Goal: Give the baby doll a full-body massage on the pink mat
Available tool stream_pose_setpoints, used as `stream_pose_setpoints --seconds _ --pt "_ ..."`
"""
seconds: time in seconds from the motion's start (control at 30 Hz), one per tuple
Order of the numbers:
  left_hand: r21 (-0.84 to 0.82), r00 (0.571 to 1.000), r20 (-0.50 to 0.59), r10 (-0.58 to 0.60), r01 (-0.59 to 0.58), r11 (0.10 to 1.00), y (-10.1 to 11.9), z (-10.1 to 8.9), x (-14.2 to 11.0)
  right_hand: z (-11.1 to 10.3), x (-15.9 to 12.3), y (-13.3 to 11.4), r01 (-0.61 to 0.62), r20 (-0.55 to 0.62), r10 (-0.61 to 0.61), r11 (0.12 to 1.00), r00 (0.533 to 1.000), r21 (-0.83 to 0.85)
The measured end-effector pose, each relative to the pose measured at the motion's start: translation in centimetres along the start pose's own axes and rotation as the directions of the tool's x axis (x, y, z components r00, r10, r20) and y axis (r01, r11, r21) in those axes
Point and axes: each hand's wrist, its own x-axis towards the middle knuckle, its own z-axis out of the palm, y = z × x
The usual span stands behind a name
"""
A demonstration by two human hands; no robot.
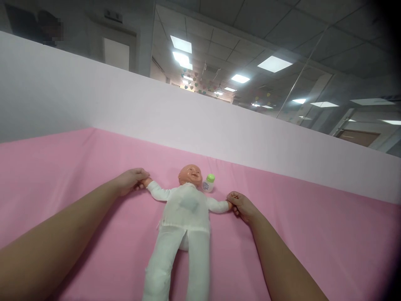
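Observation:
A baby doll (183, 217) in white clothes lies on its back on a pink sheet (313, 234), arms stretched out to both sides. My left hand (131, 180) is closed around the doll's hand on the left side. My right hand (240, 205) is closed around the doll's other hand on the right. A small white bottle with a green cap (209, 183) lies beside the doll's head, just to its right.
A pale partition wall (188, 121) runs along the far edge of the pink sheet. Above it are ceiling lights and glass office walls. A person's blurred figure (50, 29) is at the upper left behind the wall.

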Motion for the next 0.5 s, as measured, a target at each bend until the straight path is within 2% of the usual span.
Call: stream_pose_setpoints --seconds 0.27,0.5 --pt "-0.007 0.999 -0.034 -0.031 0.031 0.999 -0.2 -0.1 0.4 -0.3 0.6 0.6 -0.023 -0.073 0.025 1.0 0.997 0.018" --pt "-0.038 0.999 0.003 -0.039 0.039 0.999 -0.3 -0.5 0.5 -1.7 0.6 0.9 0.011 -0.025 -0.006 0.983 1.0 0.184"
